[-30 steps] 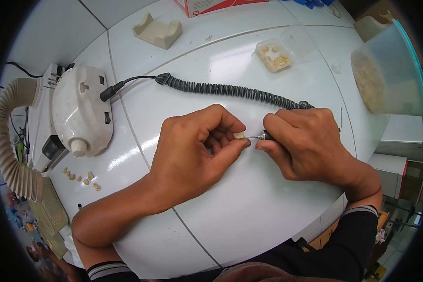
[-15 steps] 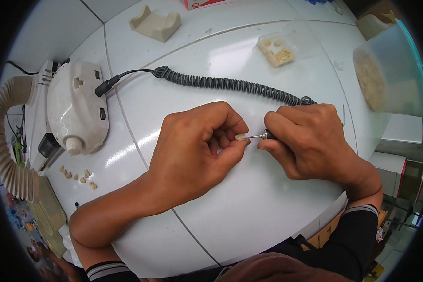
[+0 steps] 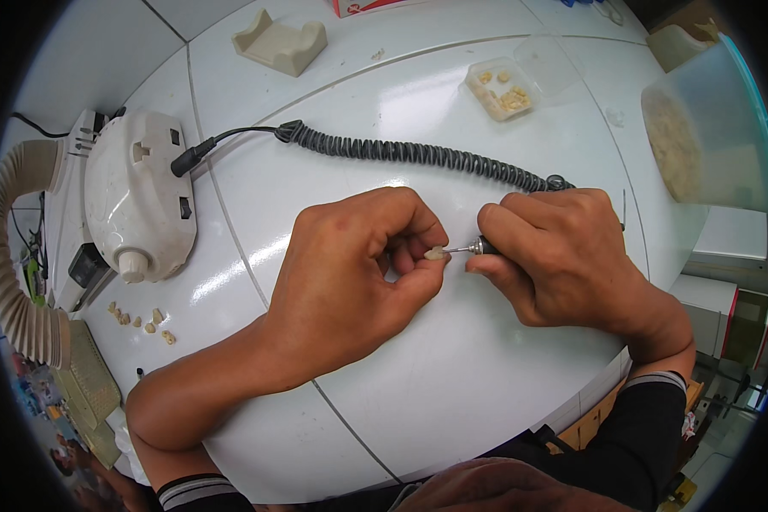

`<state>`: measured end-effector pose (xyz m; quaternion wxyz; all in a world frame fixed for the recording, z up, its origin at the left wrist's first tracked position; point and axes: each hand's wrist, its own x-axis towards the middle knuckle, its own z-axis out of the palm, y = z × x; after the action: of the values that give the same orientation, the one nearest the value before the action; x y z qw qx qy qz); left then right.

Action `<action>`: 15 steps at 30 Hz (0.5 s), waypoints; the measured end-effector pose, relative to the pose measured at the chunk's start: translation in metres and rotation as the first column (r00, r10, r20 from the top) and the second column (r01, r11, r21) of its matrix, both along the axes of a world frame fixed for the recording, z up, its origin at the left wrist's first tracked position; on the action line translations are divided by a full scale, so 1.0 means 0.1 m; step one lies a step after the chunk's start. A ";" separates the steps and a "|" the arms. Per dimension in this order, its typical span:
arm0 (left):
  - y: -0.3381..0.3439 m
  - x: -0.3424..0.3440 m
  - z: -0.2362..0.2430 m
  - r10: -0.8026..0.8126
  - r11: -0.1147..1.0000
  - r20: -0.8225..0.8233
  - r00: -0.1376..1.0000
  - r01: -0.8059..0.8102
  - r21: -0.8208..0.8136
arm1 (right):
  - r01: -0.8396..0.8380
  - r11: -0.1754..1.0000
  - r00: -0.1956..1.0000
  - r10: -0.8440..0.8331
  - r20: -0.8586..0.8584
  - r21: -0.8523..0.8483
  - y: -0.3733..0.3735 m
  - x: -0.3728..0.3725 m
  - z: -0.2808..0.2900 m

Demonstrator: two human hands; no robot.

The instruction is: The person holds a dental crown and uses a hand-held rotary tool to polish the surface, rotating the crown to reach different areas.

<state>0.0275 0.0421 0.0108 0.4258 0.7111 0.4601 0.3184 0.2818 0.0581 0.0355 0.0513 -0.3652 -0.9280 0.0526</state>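
My left hand (image 3: 350,273) pinches a small cream tooth-shaped piece (image 3: 435,253) between thumb and fingertips over the white table (image 3: 418,401). My right hand (image 3: 563,256) grips a rotary handpiece (image 3: 480,247), and its thin metal bit touches the small piece from the right. A black coiled cord (image 3: 418,155) runs from behind my right hand to the white motor control box (image 3: 141,200) at the left.
Several small cream pieces (image 3: 141,317) lie near the control box. A clear tray of cream pieces (image 3: 499,90) and a beige block (image 3: 280,41) sit at the back. A ribbed hose (image 3: 17,273) curves at the far left; a large translucent tub (image 3: 700,136) stands right.
The view has shifted slightly, so the hands sit a little lower in the picture. Both hands keep the same grip, with the bit against the small piece.
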 end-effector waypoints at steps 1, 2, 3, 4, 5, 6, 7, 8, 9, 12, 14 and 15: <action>0.00 0.00 0.01 0.002 1.000 -0.003 1.000 -0.002 -0.004 | 0.004 1.000 1.000 -0.004 -0.002 0.002 0.00 0.00 0.00; 0.00 0.00 0.01 0.004 1.000 -0.007 1.000 -0.004 -0.008 | 0.005 1.000 1.000 -0.005 -0.002 0.003 -0.01 0.00 0.00; 0.00 0.00 0.00 0.005 1.000 -0.007 1.000 -0.005 -0.009 | 0.015 1.000 1.000 -0.015 0.000 0.004 -0.01 -0.01 0.00; 0.00 0.00 -0.01 0.000 1.000 0.000 1.000 0.000 -0.001 | 0.025 1.000 1.000 -0.025 0.002 0.004 -0.02 -0.01 0.00; 0.01 0.00 -0.02 -0.004 1.000 0.006 1.000 0.004 0.006 | 0.025 1.000 1.000 -0.025 0.002 0.004 -0.01 -0.01 0.00; 0.01 0.00 -0.01 -0.004 1.000 0.006 1.000 0.004 0.006 | 0.002 1.000 1.000 -0.002 -0.001 0.002 0.00 0.00 0.00; 0.01 0.00 0.00 -0.005 1.000 -0.004 1.000 0.005 0.000 | -0.020 1.000 1.000 0.020 -0.004 0.000 0.01 0.00 0.00; 0.01 -0.01 0.01 -0.006 1.000 -0.015 1.000 0.006 -0.006 | -0.021 1.000 1.000 0.021 -0.004 -0.001 0.00 0.00 0.00; 0.01 -0.01 0.01 -0.005 1.000 -0.015 1.000 0.005 -0.006 | -0.004 1.000 1.000 0.004 -0.003 0.002 -0.01 -0.01 0.00; 0.01 0.00 0.01 -0.003 1.000 -0.023 1.000 0.002 -0.003 | 0.010 1.000 1.000 -0.010 0.002 0.007 -0.01 -0.02 0.00; 0.01 0.00 0.01 0.000 1.000 -0.015 1.000 -0.001 -0.011 | 0.008 1.000 1.000 -0.008 0.005 0.009 -0.01 -0.01 0.00; 0.01 0.00 0.01 0.001 1.000 -0.015 1.000 -0.001 -0.011 | 0.010 1.000 1.000 -0.010 0.002 0.006 -0.01 -0.01 0.00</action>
<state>0.0275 0.0434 0.0113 0.4262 0.7108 0.4653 0.3108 0.2805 0.0571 0.0355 0.0520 -0.3695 -0.9265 0.0492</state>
